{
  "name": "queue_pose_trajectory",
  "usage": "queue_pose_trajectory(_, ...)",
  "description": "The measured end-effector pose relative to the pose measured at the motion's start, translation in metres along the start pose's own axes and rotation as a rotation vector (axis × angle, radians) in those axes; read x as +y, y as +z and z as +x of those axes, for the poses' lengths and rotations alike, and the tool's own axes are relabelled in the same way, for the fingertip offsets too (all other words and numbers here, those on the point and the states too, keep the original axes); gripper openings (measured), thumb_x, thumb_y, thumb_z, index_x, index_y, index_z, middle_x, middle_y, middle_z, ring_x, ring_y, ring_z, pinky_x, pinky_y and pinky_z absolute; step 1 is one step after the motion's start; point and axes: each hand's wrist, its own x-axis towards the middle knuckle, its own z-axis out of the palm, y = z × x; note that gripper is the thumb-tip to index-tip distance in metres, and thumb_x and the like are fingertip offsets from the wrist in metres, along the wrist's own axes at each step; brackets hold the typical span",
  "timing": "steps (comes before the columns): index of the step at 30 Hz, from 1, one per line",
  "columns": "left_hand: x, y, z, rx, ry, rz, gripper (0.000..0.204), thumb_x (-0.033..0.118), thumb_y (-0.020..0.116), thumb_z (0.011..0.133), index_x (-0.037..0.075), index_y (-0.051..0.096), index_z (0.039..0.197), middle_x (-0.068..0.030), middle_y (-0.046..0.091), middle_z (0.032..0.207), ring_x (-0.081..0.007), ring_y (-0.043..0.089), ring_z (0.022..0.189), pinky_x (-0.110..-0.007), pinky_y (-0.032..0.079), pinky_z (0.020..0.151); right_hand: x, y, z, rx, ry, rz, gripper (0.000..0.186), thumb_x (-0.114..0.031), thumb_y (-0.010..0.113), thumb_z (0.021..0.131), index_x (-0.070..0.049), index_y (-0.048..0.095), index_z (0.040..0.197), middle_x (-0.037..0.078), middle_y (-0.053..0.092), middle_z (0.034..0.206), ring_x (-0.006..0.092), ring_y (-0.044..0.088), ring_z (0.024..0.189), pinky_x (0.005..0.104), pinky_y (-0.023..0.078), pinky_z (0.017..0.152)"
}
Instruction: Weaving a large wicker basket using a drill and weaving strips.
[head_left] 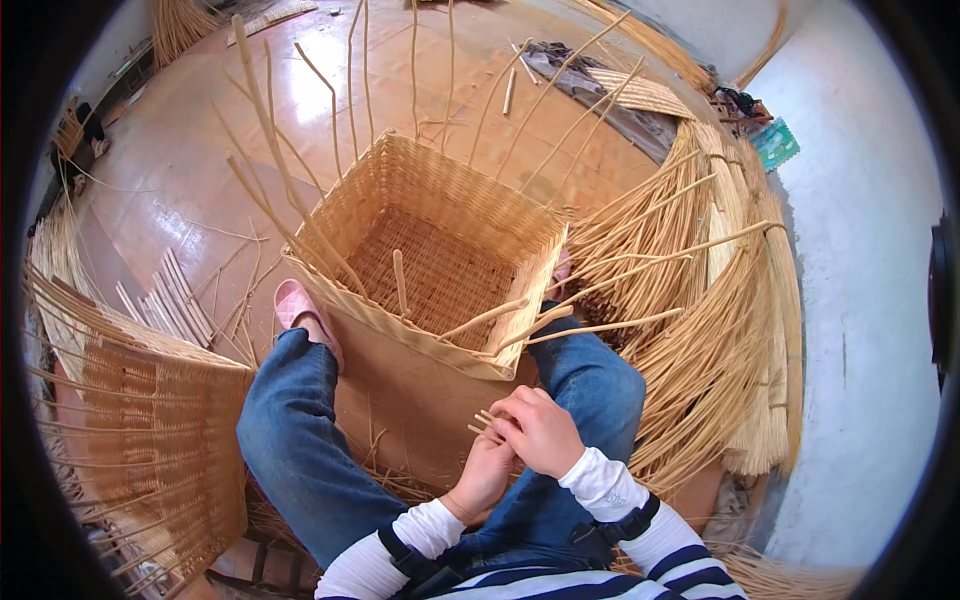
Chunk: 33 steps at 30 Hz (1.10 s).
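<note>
My two hands meet above my lap, just on the near side of a square wicker basket (450, 203). A few short wicker rod ends (478, 428) poke out to the left between them. My left hand (480, 478) is closed round these rods from below. Over it lies my right hand (541, 432), fingers bent and pressed onto the same rods; its palm side is hidden. The basket stands open side up between my feet, with a woven floor and walls. Long upright stakes (333, 110) rise from its rim, and several near ones lean inward or to the right.
Bundles of long wicker rods (700, 390) lie at the right along a white wall (860, 330). Another woven basket (160, 440) with protruding stakes is at the left. Pale sticks (172, 300) and dark sheeting (635, 125) lie on the floor. A person (92, 140) sits at the far left.
</note>
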Motion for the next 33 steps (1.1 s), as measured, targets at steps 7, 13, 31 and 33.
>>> queue_pose_trajectory(7, -0.008, 0.002, -0.001, -0.029, -0.017, -0.179, 0.017, 0.019, 0.047, 0.103, 0.006, 0.057, 0.110, -0.0061, 0.063, 0.105, -0.0158, 0.064, 0.095, -0.034, 0.053, 0.084, 0.017, -0.002, -0.006, -0.008, 0.170, 0.310, 0.015, -0.015, 0.058, 0.091, -0.003, 0.065, 0.098, 0.012, 0.062, 0.092, 0.0305, 0.061, 0.085, 0.0377, 0.050, 0.075)
queue_pose_trajectory(13, -0.014, -0.015, 0.012, 0.175, -0.096, -0.063, 0.025, 0.023, 0.040, 0.105, 0.003, 0.054, 0.104, -0.0132, 0.064, 0.096, -0.0243, 0.066, 0.089, -0.041, 0.055, 0.086, 0.038, -0.016, -0.005, -0.074, 0.355, 0.220, 0.020, -0.020, 0.056, 0.093, -0.002, 0.063, 0.095, 0.019, 0.067, 0.086, 0.0393, 0.065, 0.079, 0.0453, 0.052, 0.071)
queue_pose_trajectory(31, -0.004, -0.028, 0.081, 0.306, -0.174, -0.325, 0.012, 0.019, 0.052, 0.099, 0.011, 0.056, 0.091, -0.0004, 0.055, 0.070, -0.0059, 0.031, 0.045, -0.022, 0.025, 0.039, 0.055, 0.009, 0.044, -0.263, 0.145, -0.597, 0.025, -0.023, 0.052, 0.092, -0.005, 0.062, 0.078, 0.018, 0.067, 0.073, 0.0364, 0.068, 0.067, 0.0481, 0.053, 0.060)
queue_pose_trajectory(33, -0.005, -0.028, 0.083, 0.310, -0.153, -0.368, 0.008, 0.017, 0.052, 0.098, 0.010, 0.056, 0.096, -0.0045, 0.063, 0.080, -0.0054, 0.034, 0.046, -0.021, 0.027, 0.040, 0.055, 0.009, 0.046, -0.293, 0.144, -0.590, 0.025, -0.023, 0.052, 0.092, -0.005, 0.062, 0.078, 0.018, 0.067, 0.073, 0.0362, 0.068, 0.068, 0.0483, 0.053, 0.060)
